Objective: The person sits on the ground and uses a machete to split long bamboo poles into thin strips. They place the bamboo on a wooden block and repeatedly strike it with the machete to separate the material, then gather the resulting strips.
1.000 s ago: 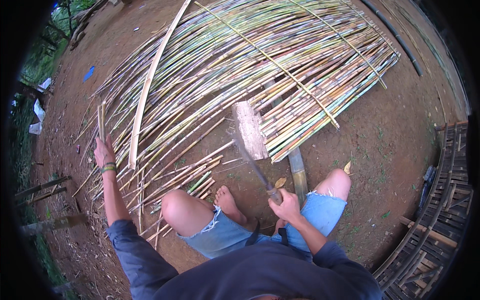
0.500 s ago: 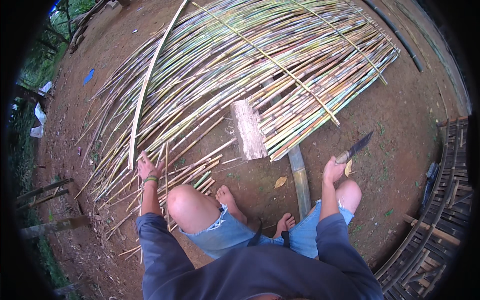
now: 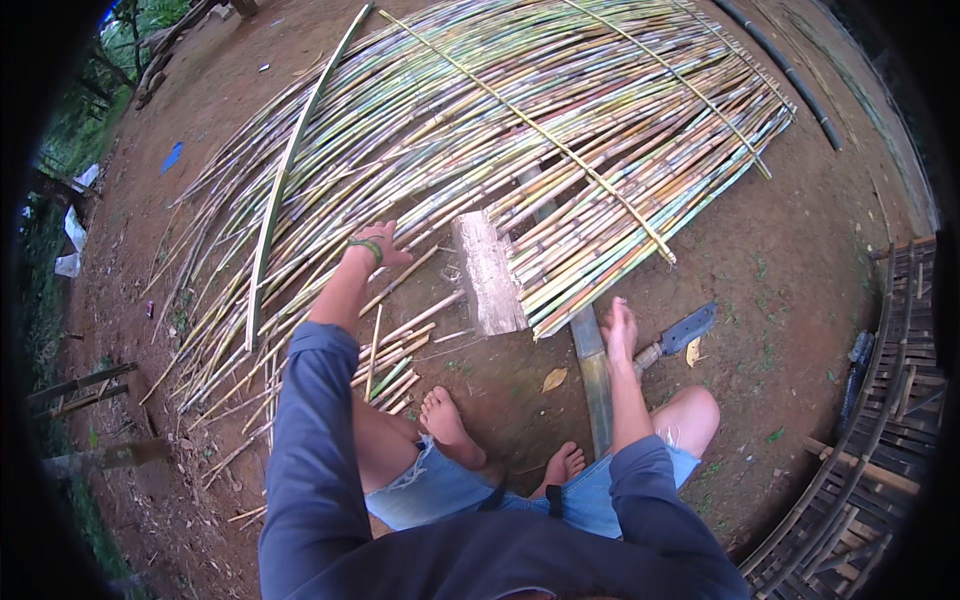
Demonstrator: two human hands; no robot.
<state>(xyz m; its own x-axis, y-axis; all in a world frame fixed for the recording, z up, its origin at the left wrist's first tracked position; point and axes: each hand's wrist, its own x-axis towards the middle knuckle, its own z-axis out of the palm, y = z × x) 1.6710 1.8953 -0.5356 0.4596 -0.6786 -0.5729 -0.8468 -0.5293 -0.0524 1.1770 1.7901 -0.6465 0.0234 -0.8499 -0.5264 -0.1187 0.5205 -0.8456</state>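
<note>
My left hand reaches forward over a wide spread of thin cane stalks, fingers apart and holding nothing. Whether it touches the stalks I cannot tell. My right hand stretches forward near the front end of the bamboo pole, empty, with its fingers extended. Beside its wrist on the dirt lies a broad-bladed machete, its wooden handle toward me. Between the hands, a rough wood block sits against the near ends of the stalks.
Thin crosspieces run over the stalks. A long split bamboo strip lies across them at left. Short cut pieces lie by my left foot. A slatted bamboo structure stands at right, and a dark pole lies far right.
My right hand has let go of the machete, now on the ground, and moved forward and left. My left hand has moved forward and right, away from the bamboo strip's near end.
</note>
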